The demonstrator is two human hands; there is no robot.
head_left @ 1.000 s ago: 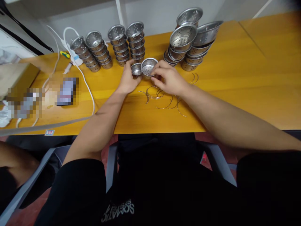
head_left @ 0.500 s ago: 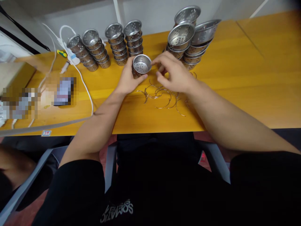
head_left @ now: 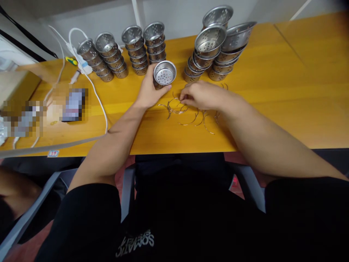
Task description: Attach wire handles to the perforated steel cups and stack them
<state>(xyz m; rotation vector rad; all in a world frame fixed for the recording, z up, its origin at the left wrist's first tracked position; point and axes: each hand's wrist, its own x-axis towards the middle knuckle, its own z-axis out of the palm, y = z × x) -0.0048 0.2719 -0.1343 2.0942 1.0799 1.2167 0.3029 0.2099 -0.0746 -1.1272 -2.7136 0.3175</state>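
Observation:
My left hand is wrapped around a perforated metal cup, which sits in another cup on the table with its open mouth upward. To the right, my right hand is low over the tabletop, its thumb and fingertips pinched together on a thin curved wire. Other curved wires lie loosely scattered below and beside that hand, some partly covered by it.
Behind my hands stand stacks of perforated cups, with larger perforated bowls stacked to the right. At left are a phone, a white cable, a power strip and a box. Another person's arm shows at lower left.
The larger cup went from my right hand into the smaller cup at my left hand. My right hand then let go and moved down to the wires, closing its fingertips there.

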